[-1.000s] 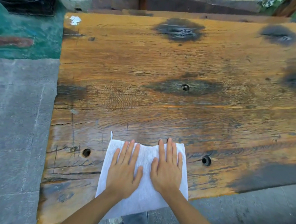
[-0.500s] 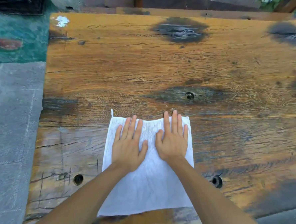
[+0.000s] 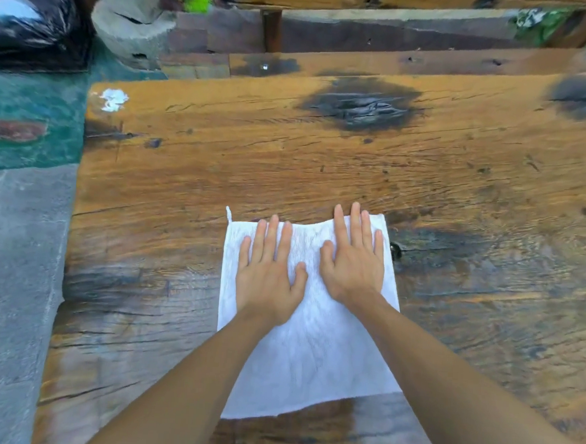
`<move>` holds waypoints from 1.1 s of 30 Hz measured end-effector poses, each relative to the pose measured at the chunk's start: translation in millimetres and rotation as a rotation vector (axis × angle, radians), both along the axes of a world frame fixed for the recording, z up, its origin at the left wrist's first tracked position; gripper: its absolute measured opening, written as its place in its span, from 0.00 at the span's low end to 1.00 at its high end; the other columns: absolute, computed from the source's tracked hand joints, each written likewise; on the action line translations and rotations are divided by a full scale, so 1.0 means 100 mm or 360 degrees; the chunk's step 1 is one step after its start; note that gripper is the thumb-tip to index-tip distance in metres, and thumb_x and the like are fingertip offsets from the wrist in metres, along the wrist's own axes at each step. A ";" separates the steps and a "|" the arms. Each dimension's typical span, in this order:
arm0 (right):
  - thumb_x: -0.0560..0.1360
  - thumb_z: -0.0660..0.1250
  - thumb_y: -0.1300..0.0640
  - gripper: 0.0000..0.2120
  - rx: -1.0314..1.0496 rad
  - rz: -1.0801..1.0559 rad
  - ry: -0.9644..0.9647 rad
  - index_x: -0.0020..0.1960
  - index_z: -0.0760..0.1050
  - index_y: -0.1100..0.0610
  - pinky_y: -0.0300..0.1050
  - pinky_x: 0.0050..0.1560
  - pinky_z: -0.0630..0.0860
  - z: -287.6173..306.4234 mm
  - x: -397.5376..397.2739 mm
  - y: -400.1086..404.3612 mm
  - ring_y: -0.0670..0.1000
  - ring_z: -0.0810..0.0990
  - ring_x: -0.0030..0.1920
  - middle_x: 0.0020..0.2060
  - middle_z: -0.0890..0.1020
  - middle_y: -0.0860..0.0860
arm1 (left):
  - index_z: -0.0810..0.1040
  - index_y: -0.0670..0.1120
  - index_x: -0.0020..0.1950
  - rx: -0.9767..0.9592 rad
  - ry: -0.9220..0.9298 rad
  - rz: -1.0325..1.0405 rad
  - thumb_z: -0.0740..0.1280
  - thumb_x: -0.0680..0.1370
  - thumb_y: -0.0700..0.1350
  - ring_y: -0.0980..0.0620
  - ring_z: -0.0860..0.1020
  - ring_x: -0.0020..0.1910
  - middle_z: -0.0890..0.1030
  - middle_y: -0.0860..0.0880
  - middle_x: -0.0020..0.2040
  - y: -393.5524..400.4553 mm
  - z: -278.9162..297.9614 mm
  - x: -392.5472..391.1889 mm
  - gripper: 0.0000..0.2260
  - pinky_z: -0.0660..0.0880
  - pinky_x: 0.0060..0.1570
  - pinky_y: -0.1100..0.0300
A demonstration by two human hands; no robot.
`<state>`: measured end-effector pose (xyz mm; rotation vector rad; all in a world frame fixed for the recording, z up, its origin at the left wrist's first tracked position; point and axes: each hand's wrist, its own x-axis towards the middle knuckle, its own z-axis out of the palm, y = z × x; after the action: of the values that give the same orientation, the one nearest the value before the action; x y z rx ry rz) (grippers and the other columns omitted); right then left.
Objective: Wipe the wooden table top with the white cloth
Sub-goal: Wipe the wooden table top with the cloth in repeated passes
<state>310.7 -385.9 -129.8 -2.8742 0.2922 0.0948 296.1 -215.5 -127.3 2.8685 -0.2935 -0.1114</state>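
Both sets of fingers [image 3: 351, 225] are lying spread and flat, gripping nothing, pressing down on the square white woven cloth [image 3: 311, 353]. The left hand [image 3: 269, 282] and right hand [image 3: 354, 266] are sitting side by side on its far half. The cloth is lying flat on the weathered, dark-stained wooden desk [image 3: 322, 168], toward its near edge. A shiny black plastic bag [image 3: 33, 20], contents hidden, is sitting on the ground beyond the desk's far-left corner.

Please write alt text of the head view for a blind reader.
Two hands, left hand and right hand, press flat on a white cloth spread on a worn wooden table. A white spot marks its far left corner.
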 end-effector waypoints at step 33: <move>0.84 0.43 0.47 0.30 0.0097 0.0410 -0.0096 0.84 0.38 0.49 0.57 0.81 0.35 0.01 3.31 -0.45 0.51 0.35 0.82 0.83 0.36 0.51 | 0.43 0.50 0.84 0.0157 -0.0061 0.0187 0.49 0.83 0.59 0.49 0.40 0.83 0.42 0.48 0.84 -0.62 0.02 3.18 0.32 0.40 0.81 0.46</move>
<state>641.6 -430.6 -129.0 -2.8323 -0.0917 0.0621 614.2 -278.0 -125.1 2.9802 -0.1291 -0.0504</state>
